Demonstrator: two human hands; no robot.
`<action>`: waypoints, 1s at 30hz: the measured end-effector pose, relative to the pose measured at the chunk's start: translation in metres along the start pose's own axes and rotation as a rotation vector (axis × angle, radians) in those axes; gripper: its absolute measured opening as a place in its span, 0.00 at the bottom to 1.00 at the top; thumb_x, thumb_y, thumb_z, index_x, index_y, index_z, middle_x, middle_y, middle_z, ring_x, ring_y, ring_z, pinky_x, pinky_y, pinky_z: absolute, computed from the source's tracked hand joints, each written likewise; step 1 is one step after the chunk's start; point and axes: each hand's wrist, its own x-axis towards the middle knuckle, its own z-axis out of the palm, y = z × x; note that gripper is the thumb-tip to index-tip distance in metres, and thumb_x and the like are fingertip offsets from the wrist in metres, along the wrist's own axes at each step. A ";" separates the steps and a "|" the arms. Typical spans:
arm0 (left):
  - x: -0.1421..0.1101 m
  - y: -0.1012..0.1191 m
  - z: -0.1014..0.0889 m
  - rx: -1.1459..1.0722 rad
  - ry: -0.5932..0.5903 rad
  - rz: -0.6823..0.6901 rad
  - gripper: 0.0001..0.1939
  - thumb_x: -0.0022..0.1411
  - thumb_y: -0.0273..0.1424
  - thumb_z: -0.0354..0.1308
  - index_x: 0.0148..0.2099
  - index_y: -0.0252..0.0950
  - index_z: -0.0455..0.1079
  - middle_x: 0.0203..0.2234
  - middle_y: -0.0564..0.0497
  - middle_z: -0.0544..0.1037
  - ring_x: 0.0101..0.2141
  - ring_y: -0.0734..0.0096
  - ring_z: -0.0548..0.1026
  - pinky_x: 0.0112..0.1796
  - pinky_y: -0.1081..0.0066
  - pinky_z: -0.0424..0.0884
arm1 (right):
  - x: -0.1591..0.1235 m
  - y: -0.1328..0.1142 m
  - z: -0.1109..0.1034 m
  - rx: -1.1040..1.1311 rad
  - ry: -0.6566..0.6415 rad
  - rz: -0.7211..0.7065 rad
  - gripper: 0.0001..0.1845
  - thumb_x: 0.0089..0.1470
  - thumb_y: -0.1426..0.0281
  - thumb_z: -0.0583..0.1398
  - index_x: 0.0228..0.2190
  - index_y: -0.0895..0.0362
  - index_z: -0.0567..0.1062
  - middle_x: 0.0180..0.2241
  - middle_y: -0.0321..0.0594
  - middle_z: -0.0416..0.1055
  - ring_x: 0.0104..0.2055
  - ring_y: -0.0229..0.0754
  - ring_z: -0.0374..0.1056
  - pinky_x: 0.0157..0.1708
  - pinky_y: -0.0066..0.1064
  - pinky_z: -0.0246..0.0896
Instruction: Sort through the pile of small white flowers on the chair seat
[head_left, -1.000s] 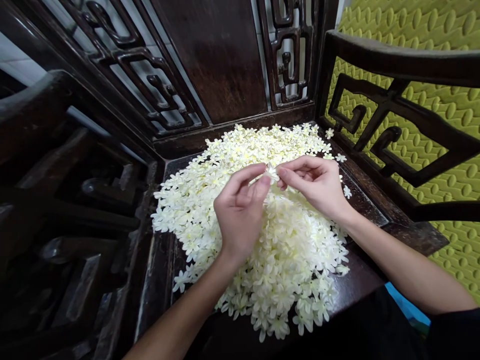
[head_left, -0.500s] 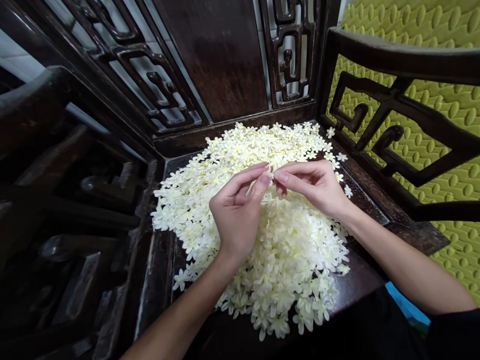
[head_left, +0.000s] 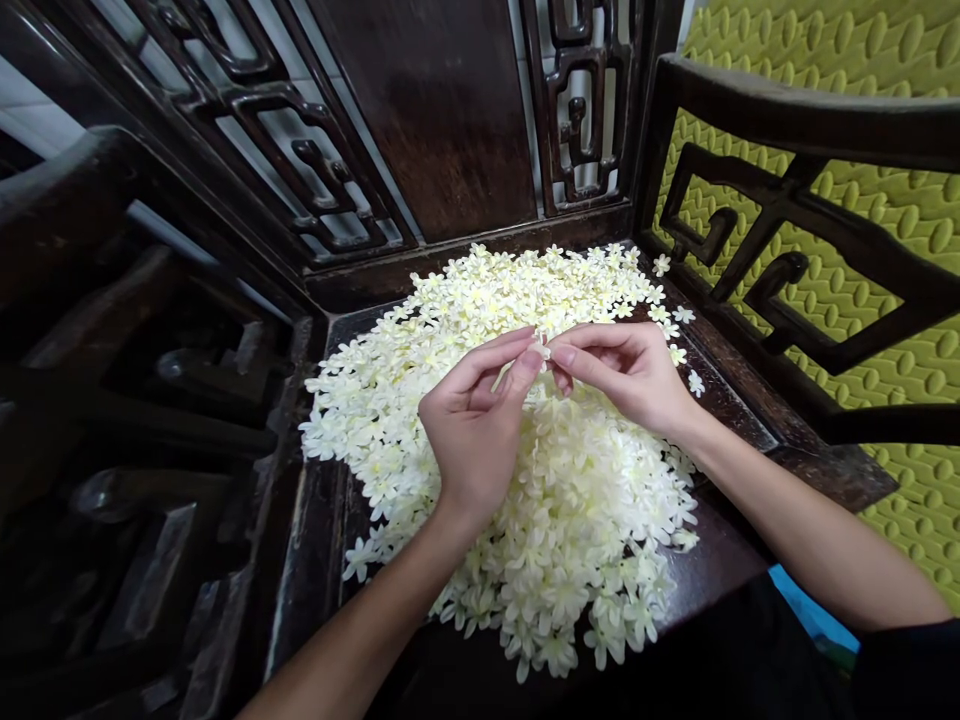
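Observation:
A small white flower (head_left: 541, 352) is pinched between the thumb and fingertips of my left hand (head_left: 476, 425). Right beside it, my right hand (head_left: 626, 370) has its thumb and forefinger pressed together at the flower's edge; what lies between those fingertips is too small to make out. Both hands hover over a large heap of loose white flowers (head_left: 420, 400) with pale yellow centres. The heap covers most of a dark wooden chair seat (head_left: 720, 540), and my hands and forearms hide part of it.
A carved wooden backrest (head_left: 457, 130) rises behind the heap. Openwork armrests stand at the left (head_left: 202, 370) and right (head_left: 780, 110). Beyond the right one is a yellow-green textured surface (head_left: 847, 250). Several single flowers lie near the seat's right edge. Something blue (head_left: 814, 610) shows at lower right.
The flower between my fingertips has turned slightly, and more of its petals show. Both hands stay in nearly the same place.

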 end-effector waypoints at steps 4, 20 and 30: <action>0.000 0.002 0.001 0.014 0.012 0.012 0.07 0.61 0.34 0.69 0.41 0.39 0.82 0.44 0.48 0.84 0.45 0.64 0.83 0.49 0.64 0.79 | 0.000 0.000 -0.001 -0.011 -0.024 -0.038 0.08 0.55 0.70 0.70 0.38 0.57 0.86 0.33 0.40 0.81 0.31 0.35 0.73 0.32 0.27 0.71; 0.001 0.001 0.000 -0.008 0.010 0.003 0.08 0.61 0.35 0.69 0.41 0.38 0.81 0.44 0.48 0.84 0.46 0.64 0.83 0.50 0.63 0.79 | -0.001 0.001 -0.002 -0.013 -0.037 -0.056 0.07 0.56 0.70 0.70 0.38 0.57 0.86 0.33 0.40 0.80 0.30 0.35 0.72 0.32 0.28 0.71; 0.000 0.005 0.000 0.030 0.000 0.027 0.08 0.61 0.36 0.69 0.42 0.39 0.81 0.44 0.48 0.84 0.45 0.65 0.83 0.46 0.66 0.80 | -0.001 0.001 0.000 0.011 -0.032 -0.039 0.08 0.56 0.70 0.70 0.39 0.57 0.86 0.33 0.41 0.81 0.31 0.34 0.72 0.32 0.27 0.71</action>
